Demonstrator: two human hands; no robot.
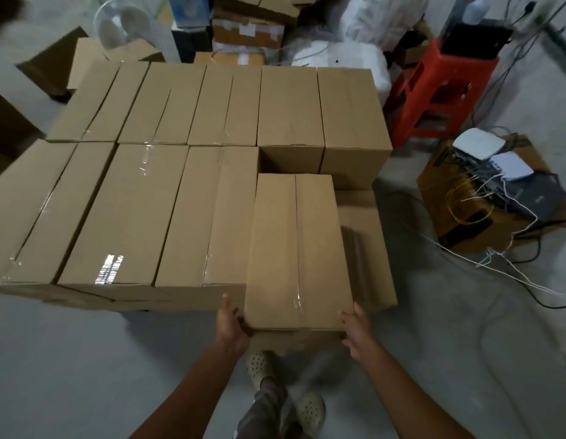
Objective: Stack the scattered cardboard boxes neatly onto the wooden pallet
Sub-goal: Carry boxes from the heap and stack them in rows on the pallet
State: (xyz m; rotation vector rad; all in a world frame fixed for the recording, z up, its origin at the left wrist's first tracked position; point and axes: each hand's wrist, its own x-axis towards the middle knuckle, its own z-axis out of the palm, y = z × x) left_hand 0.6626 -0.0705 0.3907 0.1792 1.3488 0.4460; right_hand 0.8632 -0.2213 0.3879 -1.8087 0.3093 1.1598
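You hold one cardboard box (pixel 297 248) by its near end. Your left hand (pixel 231 324) grips the near-left corner and your right hand (pixel 357 331) the near-right. Box lies lengthwise at the near-right corner of the stack (pixel 133 210), over a lower box (pixel 370 248); resting or lifted, cannot tell. Red stool (pixel 433 90) stands off the stack's far-right corner.

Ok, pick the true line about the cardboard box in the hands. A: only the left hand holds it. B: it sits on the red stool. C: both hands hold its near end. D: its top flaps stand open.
C: the left hand and the right hand each grip a near corner of the cardboard box.
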